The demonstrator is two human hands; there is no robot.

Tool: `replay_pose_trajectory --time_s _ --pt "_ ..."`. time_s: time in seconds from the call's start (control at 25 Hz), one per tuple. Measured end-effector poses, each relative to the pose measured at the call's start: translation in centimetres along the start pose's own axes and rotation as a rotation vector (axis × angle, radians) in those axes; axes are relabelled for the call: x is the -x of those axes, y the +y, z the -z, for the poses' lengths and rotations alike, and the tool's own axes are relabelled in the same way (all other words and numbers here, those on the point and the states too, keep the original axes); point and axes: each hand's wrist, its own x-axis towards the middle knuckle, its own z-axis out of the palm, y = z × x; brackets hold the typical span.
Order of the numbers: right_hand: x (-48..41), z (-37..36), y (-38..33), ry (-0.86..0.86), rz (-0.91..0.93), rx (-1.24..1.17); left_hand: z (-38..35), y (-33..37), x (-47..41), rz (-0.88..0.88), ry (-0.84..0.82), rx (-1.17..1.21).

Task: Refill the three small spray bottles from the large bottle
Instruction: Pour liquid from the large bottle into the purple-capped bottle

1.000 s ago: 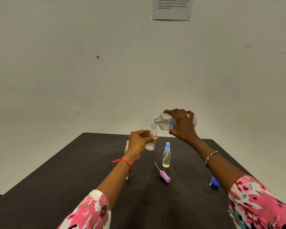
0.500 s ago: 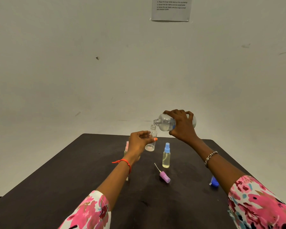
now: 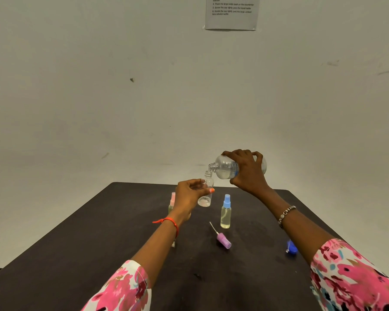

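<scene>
gripping the uncapped small bottle (image 3: 206, 198) in the left hand (image 3: 190, 194), fingers curled round its side, upright above the far middle of the table (image 3: 99, 254). clasping the large bottle (image 3: 225, 169) from above in the right hand (image 3: 248, 173), tipped sideways, mouth pointing left at the small bottle's open neck. just right and nearer, upright: blue-capped spray bottle (image 3: 225, 212) with yellowish liquid. left, partly behind the left hand: pink-capped spray bottle (image 3: 172, 202). nearer, lying flat: purple spray head (image 3: 222, 240); near right, blue cap (image 3: 291, 249).

Dark table (image 3: 99, 254) — pink floral sleeves (image 3: 355, 279).
</scene>
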Motion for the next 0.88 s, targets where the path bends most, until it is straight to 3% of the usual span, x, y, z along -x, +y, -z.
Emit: replay_pose_trajectory --time_s 0.88 --pt "0.22 -0.3 -0.37 -0.009 0.011 -0.009 0.35 -0.56 -0.03 0.013 0.002 -0.005"
